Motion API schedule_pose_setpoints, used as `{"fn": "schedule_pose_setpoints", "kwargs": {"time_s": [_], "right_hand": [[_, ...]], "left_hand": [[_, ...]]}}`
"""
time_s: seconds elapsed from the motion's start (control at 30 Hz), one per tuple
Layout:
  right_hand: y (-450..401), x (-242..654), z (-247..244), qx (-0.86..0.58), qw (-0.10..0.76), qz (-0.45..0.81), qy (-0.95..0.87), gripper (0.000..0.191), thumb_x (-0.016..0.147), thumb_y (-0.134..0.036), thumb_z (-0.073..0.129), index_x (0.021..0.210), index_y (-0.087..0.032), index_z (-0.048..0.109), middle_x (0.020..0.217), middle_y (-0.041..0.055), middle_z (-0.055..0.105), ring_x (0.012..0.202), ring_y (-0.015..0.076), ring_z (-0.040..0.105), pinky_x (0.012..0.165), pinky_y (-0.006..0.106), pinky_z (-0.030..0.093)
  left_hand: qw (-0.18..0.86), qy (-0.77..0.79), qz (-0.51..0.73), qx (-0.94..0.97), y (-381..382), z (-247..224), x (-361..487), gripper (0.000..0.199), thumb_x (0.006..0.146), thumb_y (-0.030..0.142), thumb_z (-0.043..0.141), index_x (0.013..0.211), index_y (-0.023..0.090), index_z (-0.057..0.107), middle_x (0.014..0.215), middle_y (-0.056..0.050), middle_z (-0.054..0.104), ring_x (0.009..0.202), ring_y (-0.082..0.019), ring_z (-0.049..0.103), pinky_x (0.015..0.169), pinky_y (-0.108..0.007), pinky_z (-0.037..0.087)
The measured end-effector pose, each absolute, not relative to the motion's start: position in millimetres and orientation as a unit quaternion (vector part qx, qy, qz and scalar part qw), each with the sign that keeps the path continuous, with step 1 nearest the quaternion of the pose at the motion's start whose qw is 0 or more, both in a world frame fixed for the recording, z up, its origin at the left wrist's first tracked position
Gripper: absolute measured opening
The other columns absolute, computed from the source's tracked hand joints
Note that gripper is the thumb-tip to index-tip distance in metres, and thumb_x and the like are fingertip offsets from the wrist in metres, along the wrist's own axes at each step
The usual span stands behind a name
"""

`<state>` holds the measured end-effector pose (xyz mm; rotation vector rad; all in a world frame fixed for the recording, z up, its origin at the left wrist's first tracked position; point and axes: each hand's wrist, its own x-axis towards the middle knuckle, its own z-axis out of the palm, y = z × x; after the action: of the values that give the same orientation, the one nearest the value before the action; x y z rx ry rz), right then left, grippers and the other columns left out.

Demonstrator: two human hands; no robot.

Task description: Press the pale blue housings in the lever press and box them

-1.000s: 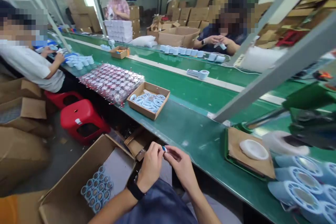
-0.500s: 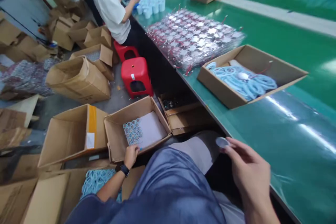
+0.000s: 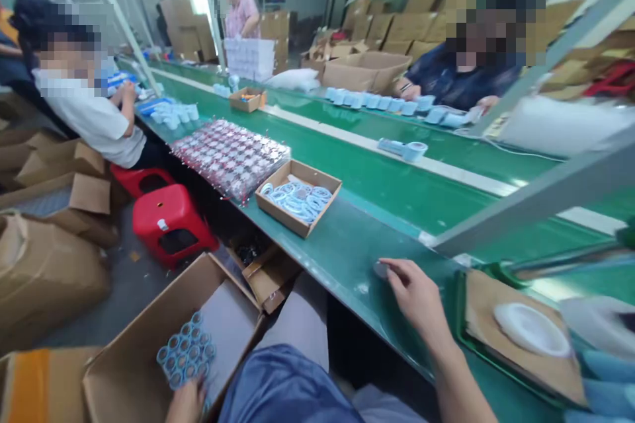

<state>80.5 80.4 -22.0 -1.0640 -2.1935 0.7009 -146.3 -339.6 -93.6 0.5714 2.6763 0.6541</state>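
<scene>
Right grip: the right grip (image 3: 415, 292) is nearly closed, fingertips together at the edge of a small round disc (image 3: 380, 269), back of the hand upward.
Disc: at the fingertips of the right grip, over the green bench (image 3: 342, 258) — whether it touches the surface cannot be told.
Left grip: the left grip (image 3: 186, 400) is low inside the open carton (image 3: 124, 337), fingers at the near edge of the blue-rimmed cylinders (image 3: 184, 351); how far it is open, and whether it has hold of one, cannot be told.
Cylinders: grouped in close rows just beyond the left grip, beside a pale sheet (image 3: 225, 324) in the same carton.
Shallow box: the shallow box (image 3: 297, 198) is beyond and to the left of the right grip, holding pale blue rings (image 3: 297, 200).
Stacked parts: silvery parts with red wires (image 3: 231, 155), farther left along the bench from the right grip.
Cardboard piece: the cardboard piece (image 3: 520, 363) is to the right of the right grip — a white ring (image 3: 532, 329) rests on it.
Stool: the red stool (image 3: 171, 221) is beyond the left grip, on the floor side.
</scene>
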Motion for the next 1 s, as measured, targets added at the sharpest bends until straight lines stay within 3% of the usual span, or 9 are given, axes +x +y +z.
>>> {"fn": "schedule_pose_setpoints", "kwargs": {"time_s": [0.07, 0.13, 0.2, 0.3, 0.4, 0.53, 0.67, 0.87, 1.0], "right_hand": [[84, 88, -35, -0.406, 0.283, 0.201, -0.845, 0.039, 0.088, -0.038, 0.040, 0.096, -0.017, 0.072, 0.098, 0.0110, 0.064, 0.083, 0.0196, 0.062, 0.076, 0.032, 0.051], [84, 89, -43, -0.414, 0.289, 0.173, -0.846, 0.042, 0.091, -0.038, 0.037, 0.100, -0.017, 0.073, 0.103, 0.0121, 0.062, 0.089, 0.0213, 0.062, 0.079, 0.035, 0.051], [82, 87, -47, -0.406, 0.303, 0.172, -0.845, 0.043, 0.093, -0.040, 0.038, 0.107, -0.017, 0.072, 0.109, 0.0127, 0.061, 0.094, 0.0227, 0.061, 0.084, 0.037, 0.051], [79, 85, -46, -0.377, 0.311, 0.168, -0.856, 0.037, 0.089, -0.040, 0.051, 0.113, -0.019, 0.070, 0.112, 0.0115, 0.061, 0.096, 0.0237, 0.060, 0.088, 0.039, 0.052], [75, 89, -44, -0.357, 0.320, 0.156, -0.863, 0.031, 0.086, -0.030, 0.057, 0.113, -0.020, 0.070, 0.108, 0.0101, 0.063, 0.095, 0.0233, 0.060, 0.087, 0.039, 0.053], [62, 98, -44, -0.353, 0.343, 0.139, -0.859, 0.028, 0.088, -0.021, 0.052, 0.109, -0.020, 0.070, 0.103, 0.0093, 0.065, 0.089, 0.0215, 0.060, 0.081, 0.037, 0.054], [52, 101, -43, -0.342, 0.357, 0.146, -0.857, 0.030, 0.088, -0.020, 0.053, 0.113, -0.023, 0.068, 0.106, 0.0086, 0.065, 0.091, 0.0213, 0.060, 0.083, 0.038, 0.055], [54, 103, -32, -0.362, 0.425, 0.225, -0.798, 0.034, 0.089, -0.027, 0.052, 0.120, -0.021, 0.066, 0.118, 0.0111, 0.061, 0.112, 0.0252, 0.057, 0.096, 0.046, 0.053], [38, 101, -14, -0.363, 0.465, 0.379, -0.713, 0.031, 0.090, -0.031, 0.052, 0.114, -0.017, 0.067, 0.109, 0.0118, 0.063, 0.095, 0.0200, 0.063, 0.088, 0.038, 0.056]], "left_hand": [[0.099, 0.917, 0.288, 0.259, -290, -52, -182, 0.020, 0.085, 0.025, 0.055, 0.085, 0.023, 0.074, 0.095, -0.008, 0.076, 0.094, -0.029, 0.072, 0.085, -0.038, 0.057], [0.026, 0.856, 0.354, 0.375, -214, 2, -212, 0.031, 0.093, 0.032, 0.046, 0.104, 0.022, 0.072, 0.111, -0.009, 0.073, 0.106, -0.026, 0.068, 0.096, -0.037, 0.052], [0.026, 0.811, 0.346, 0.472, -125, 52, -228, 0.036, 0.098, 0.032, 0.040, 0.113, 0.019, 0.070, 0.117, -0.010, 0.070, 0.110, -0.022, 0.066, 0.102, -0.034, 0.048], [0.084, 0.795, 0.267, 0.539, -10, 95, -235, 0.032, 0.098, 0.036, 0.050, 0.113, 0.013, 0.067, 0.115, -0.011, 0.068, 0.102, -0.020, 0.065, 0.097, -0.037, 0.051], [0.111, 0.780, 0.217, 0.577, 56, 103, -240, 0.031, 0.095, 0.038, 0.059, 0.115, 0.015, 0.063, 0.115, -0.009, 0.065, 0.099, -0.019, 0.065, 0.088, -0.039, 0.055], [0.127, 0.769, 0.165, 0.604, 81, 97, -256, 0.020, 0.090, 0.033, 0.066, 0.094, 0.013, 0.065, 0.091, -0.004, 0.068, 0.083, -0.016, 0.065, 0.080, -0.034, 0.054], [0.089, 0.775, 0.197, 0.595, 74, 98, -269, 0.013, 0.071, 0.015, 0.075, 0.074, 0.015, 0.063, 0.073, -0.004, 0.068, 0.080, -0.019, 0.064, 0.080, -0.030, 0.048], [0.053, 0.769, 0.329, 0.546, 57, 122, -264, 0.019, 0.079, 0.017, 0.059, 0.097, 0.012, 0.062, 0.084, -0.004, 0.069, 0.084, -0.018, 0.064, 0.082, -0.029, 0.049], [0.159, 0.721, 0.398, 0.545, 31, 117, -193, 0.031, 0.076, 0.030, 0.065, 0.101, 0.013, 0.058, 0.080, -0.002, 0.068, 0.075, -0.016, 0.066, 0.069, -0.026, 0.052]]}}
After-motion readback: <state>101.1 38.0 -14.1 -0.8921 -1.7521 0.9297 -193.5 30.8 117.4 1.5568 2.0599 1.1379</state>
